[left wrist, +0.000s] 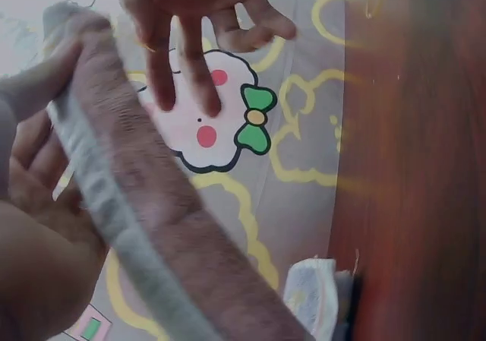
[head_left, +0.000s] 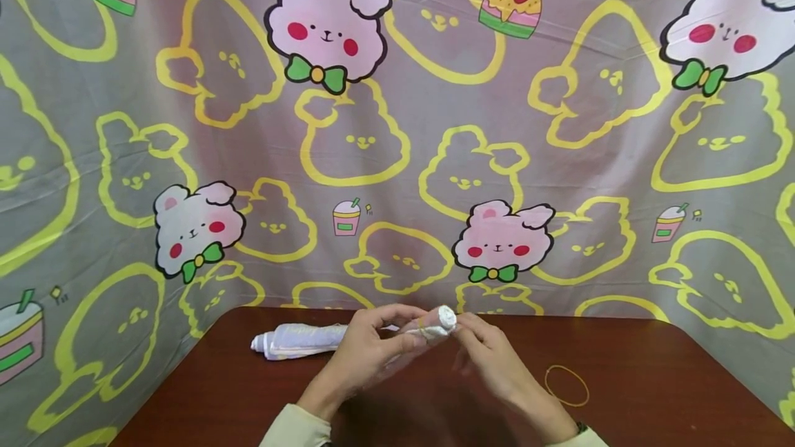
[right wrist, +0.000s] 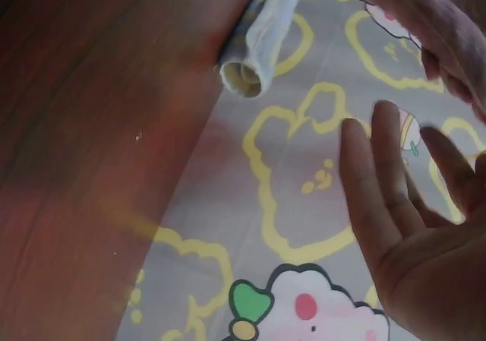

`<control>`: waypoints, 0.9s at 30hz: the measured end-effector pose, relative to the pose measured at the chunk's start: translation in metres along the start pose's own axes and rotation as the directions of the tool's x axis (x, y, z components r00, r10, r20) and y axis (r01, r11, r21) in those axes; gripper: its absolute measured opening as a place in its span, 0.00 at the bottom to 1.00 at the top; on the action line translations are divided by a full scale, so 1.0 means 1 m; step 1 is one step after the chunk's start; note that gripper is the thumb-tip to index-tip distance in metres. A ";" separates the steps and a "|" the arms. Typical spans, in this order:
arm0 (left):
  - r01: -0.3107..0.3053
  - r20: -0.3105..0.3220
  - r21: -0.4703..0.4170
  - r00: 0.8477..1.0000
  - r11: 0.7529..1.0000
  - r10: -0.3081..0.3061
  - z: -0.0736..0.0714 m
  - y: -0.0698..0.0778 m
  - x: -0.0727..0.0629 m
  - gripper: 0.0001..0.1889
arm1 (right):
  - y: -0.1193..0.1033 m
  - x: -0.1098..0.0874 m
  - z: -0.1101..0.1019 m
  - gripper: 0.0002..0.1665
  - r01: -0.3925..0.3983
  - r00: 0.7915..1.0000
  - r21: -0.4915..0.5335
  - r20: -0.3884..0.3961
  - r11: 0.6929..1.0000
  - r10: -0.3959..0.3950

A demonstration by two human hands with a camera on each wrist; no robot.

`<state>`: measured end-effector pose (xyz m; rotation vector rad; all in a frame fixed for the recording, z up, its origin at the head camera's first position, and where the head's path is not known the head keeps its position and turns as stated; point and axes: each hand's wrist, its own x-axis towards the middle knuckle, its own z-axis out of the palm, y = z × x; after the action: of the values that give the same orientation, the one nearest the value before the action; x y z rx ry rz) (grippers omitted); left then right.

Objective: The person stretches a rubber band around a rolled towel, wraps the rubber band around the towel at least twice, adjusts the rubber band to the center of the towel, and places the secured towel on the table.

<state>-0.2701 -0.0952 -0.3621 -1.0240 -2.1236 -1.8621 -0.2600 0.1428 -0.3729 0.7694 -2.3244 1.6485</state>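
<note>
A rolled towel [head_left: 437,323], pinkish-brown with a white edge, is in my left hand [head_left: 375,347]; the thumb and fingers curl round it. Its white coiled end points up to the right, and a thin yellow band seems to circle it near that end. In the left wrist view the towel [left wrist: 163,181] runs slantwise across, slightly blurred. My right hand [head_left: 491,350] is close to the coiled end. Its fingers [right wrist: 395,174] look spread and loosely bent in the right wrist view, with nothing seen between them.
Behind my left hand a second rolled towel [head_left: 301,341], lilac and white, lies on the dark red-brown table [head_left: 652,378]. A loose yellow rubber band [head_left: 587,392] lies to the right of my right hand. A cartoon-print curtain [head_left: 410,157] hangs behind the table.
</note>
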 end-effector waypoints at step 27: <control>0.132 -0.312 0.085 0.945 0.988 -0.099 0.010 -0.001 0.006 0.12 | -0.010 -0.004 0.013 0.25 0.476 0.804 0.079 0.366 0.876 -0.470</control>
<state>-0.2719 -0.0841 -0.3624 -0.5544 -2.1048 -1.7979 -0.2498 0.1294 -0.3713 1.6339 -2.0995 1.3404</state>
